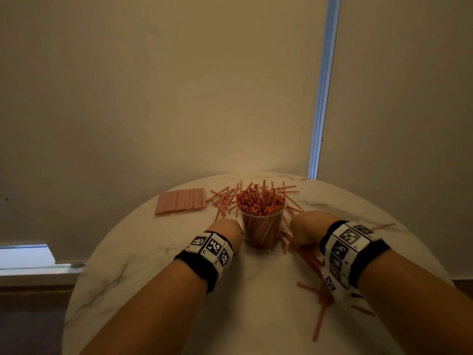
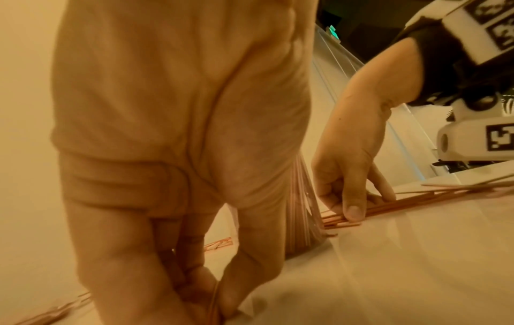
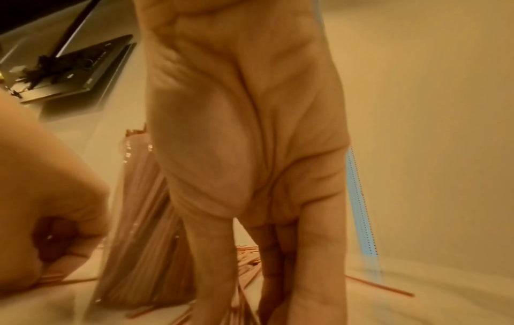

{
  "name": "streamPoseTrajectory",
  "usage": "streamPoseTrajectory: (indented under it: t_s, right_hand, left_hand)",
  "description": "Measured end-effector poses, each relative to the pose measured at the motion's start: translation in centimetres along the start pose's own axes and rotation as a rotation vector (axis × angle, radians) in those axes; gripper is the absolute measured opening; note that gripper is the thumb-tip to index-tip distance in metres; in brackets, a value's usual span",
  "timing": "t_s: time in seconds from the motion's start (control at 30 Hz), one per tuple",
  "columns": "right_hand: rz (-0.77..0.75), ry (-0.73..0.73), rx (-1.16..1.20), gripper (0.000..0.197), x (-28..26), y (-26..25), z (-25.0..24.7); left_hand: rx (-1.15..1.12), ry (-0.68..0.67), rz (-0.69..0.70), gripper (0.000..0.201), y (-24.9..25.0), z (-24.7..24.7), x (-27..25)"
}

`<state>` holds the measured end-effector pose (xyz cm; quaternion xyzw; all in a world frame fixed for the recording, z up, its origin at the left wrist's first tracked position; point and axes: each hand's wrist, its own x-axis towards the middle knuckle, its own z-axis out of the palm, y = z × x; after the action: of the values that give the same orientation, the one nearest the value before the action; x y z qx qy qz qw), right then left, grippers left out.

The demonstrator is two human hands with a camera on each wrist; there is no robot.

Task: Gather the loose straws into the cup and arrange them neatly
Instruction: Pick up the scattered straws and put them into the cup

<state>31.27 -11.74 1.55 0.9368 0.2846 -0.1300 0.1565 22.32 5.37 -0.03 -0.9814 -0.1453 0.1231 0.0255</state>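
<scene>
Our cup [image 1: 261, 226] sits mid-table [image 1: 158, 290], already packed with upright straws, but plenty of loose straws [image 1: 225, 198] still lie around it, so we're roughly midway. Our left hand [image 1: 226, 233] is down beside the cup, fingers curled, pinching a few straws. Our right hand [image 1: 305, 230] is on the other side, fingers bent, thumb and fingers closing on a flat bundle [image 2: 389, 207].

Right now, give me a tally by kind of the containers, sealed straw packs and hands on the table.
Cup: 1
Sealed straw pack: 1
Hands: 2, left hand and right hand
Loose straws: too many to count
Total countable: 4
</scene>
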Motion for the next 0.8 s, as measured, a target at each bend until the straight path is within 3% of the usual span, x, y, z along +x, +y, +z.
streamPoseTrajectory:
  t_s: [0.13,0.43,0.5,0.63,0.8]
  right_hand:
    - [-0.047,0.035,-0.009,0.032,-0.2,-1.4,0.5]
    - [0.017,0.059,0.06,0.027,-1.3,-1.5,1.4]
    - [0.039,0.096,0.112,0.016,-1.4,-0.7,1.4]
    - [0.124,0.201,0.348,0.021,-2.0,1.4,0.5]
    - [0.108,0.358,0.809,0.013,-3.4,4.0,-1.4]
  left_hand:
    - [-0.041,0.013,-0.037,0.031,-0.4,0.5,-0.3]
    - [-0.067,0.034,-0.092,0.027,-1.9,1.0,-2.9]
    - [-0.125,0.04,-0.117,0.026,-2.9,0.7,-3.5]
    - [-0.48,0.099,-0.175,0.029,-4.9,0.0,-4.3]
    - [-1.306,0.214,-0.193,0.018,-5.4,-0.8,-5.0]
